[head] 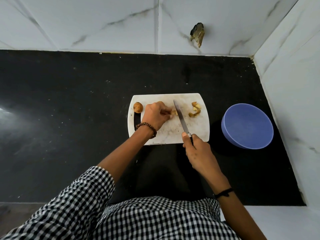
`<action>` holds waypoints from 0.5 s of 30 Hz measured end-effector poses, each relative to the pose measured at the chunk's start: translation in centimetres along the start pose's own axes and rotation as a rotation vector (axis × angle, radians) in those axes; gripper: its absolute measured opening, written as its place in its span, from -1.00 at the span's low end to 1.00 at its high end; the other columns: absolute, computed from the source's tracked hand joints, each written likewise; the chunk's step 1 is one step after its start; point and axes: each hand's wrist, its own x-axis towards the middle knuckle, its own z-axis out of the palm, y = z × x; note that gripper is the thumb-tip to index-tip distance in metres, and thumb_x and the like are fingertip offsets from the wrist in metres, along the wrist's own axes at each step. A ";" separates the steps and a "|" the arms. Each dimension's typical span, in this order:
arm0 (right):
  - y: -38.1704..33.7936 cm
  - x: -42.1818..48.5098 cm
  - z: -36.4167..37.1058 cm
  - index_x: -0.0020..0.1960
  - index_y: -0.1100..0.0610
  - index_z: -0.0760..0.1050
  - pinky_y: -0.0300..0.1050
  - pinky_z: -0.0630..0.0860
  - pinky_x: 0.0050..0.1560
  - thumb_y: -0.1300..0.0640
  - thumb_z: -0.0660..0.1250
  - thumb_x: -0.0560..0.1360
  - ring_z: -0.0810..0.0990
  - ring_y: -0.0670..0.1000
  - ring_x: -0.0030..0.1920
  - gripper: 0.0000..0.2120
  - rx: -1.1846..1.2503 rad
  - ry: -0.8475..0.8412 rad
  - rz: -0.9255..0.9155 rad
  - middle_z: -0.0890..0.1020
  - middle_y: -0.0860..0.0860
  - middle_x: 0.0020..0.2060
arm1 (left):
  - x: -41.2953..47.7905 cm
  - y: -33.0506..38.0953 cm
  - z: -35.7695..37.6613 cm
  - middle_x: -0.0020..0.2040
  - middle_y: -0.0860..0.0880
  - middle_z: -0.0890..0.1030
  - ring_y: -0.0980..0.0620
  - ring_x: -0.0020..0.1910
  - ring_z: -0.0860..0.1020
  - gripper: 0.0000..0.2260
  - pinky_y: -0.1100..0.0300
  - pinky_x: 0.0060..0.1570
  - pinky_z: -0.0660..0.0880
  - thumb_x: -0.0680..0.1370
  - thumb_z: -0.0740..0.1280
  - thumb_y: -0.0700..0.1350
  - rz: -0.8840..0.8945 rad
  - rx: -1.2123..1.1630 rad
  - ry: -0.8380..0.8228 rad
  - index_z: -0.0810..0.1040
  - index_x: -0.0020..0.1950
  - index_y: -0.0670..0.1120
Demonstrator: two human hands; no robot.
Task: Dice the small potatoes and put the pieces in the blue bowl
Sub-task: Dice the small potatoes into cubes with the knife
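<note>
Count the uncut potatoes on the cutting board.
2. One potato sits at the left end of the cutting board; a second potato peeks out behind the left hand, mostly hidden, so it may not be whole.

A white cutting board point(194, 125) lies on a black countertop point(69, 101), with a blue bowl point(247, 126) just right of it. The left hand point(155, 116) pinches a potato piece point(174, 112) at mid-board; a second potato point(160, 102) shows just beyond the knuckles. The right hand point(197, 151) grips a knife point(181, 116), its blade touching that piece. A whole potato point(138, 107) sits at the far left corner, cut pieces point(195, 110) at the far right. White marbled tiles point(121, 23) form the far and right walls.
</note>
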 end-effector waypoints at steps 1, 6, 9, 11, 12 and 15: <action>-0.2 0.1 0.1 -0.02 0.10 0.47 0.11 0.57 -0.09 -0.27 0.04 0.66 0.60 0.04 -0.20 -0.53 -0.015 -0.002 -0.004 0.61 0.06 -0.20 | 0.0 0.0 0.0 -0.11 0.00 0.68 0.16 -0.13 0.63 -0.83 0.49 -0.06 0.50 0.41 0.51 -0.20 0.007 0.021 0.004 0.69 -0.01 -0.16; -0.7 0.6 0.8 0.01 0.13 0.46 0.13 0.56 0.00 -0.23 0.03 0.68 0.60 0.06 -0.11 -0.54 -0.079 -0.013 -0.018 0.61 0.06 -0.14 | -0.1 0.0 -0.1 -0.09 -0.05 0.67 0.05 -0.10 0.63 -0.88 0.26 0.04 0.54 0.42 0.49 -0.20 0.051 0.075 0.020 0.71 -0.06 -0.15; -0.8 0.8 1.1 0.00 0.14 0.44 0.14 0.56 -0.06 -0.21 0.01 0.69 0.60 0.09 -0.14 -0.55 -0.136 -0.016 -0.021 0.59 0.07 -0.19 | 0.1 0.0 0.1 -0.10 0.00 0.66 0.11 -0.13 0.61 -0.86 0.52 -0.07 0.46 0.42 0.49 -0.21 0.053 0.098 0.027 0.71 -0.03 -0.13; -0.8 0.8 1.3 0.02 0.14 0.42 0.17 0.56 -0.05 -0.20 -0.01 0.69 0.60 0.13 -0.13 -0.56 -0.181 -0.003 -0.030 0.59 0.08 -0.18 | 0.2 0.0 0.2 -0.10 0.01 0.64 0.12 -0.12 0.60 -0.86 0.59 -0.12 0.40 0.43 0.48 -0.23 0.066 0.126 0.027 0.70 -0.02 -0.14; -0.9 0.9 1.5 0.04 0.14 0.41 0.17 0.56 -0.05 -0.19 -0.02 0.69 0.61 0.14 -0.12 -0.57 -0.208 0.001 -0.032 0.60 0.10 -0.17 | 0.3 -0.1 0.3 -0.09 0.00 0.64 0.11 -0.11 0.59 -0.85 0.57 -0.10 0.40 0.44 0.47 -0.24 0.078 0.146 0.023 0.70 -0.01 -0.14; -1.1 1.2 2.0 0.08 0.13 0.37 0.18 0.57 -0.07 -0.17 -0.06 0.70 0.62 0.16 -0.11 -0.59 -0.275 0.003 -0.032 0.60 0.11 -0.13 | 0.5 -0.2 0.5 -0.06 -0.03 0.63 0.08 -0.08 0.58 -0.85 0.37 0.01 0.49 0.44 0.45 -0.27 0.097 0.193 0.011 0.69 0.00 -0.15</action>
